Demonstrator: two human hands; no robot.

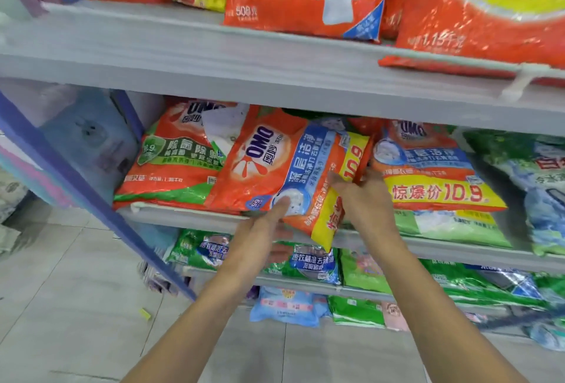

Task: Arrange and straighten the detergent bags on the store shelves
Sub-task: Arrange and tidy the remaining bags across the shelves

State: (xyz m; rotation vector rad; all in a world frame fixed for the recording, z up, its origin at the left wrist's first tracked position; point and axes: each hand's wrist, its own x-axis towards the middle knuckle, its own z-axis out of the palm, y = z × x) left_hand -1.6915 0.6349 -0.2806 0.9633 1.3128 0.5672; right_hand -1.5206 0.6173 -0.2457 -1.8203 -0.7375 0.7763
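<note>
Both forearms reach up and forward from the bottom of the view, converging at the front edge of the grey metal middle shelf (pixel 189 214). The left hand (pixel 269 223) pinches the near corner of a glossy orange plastic detergent bag with a yellow price band (pixel 275 162), thumb on top and fingers beneath. The right hand (pixel 367 199) curls round the bag's yellow end, wrist raised.

The bag lies turned sideways, overhanging the front edge and overlapping the orange-and-green bag (pixel 171 168) to its left. To do this well, I judge it should be lifted slightly, turned until the print reads upright, then seated flush beside the orange bag with yellow strip (pixel 428 174) at its right.
</note>
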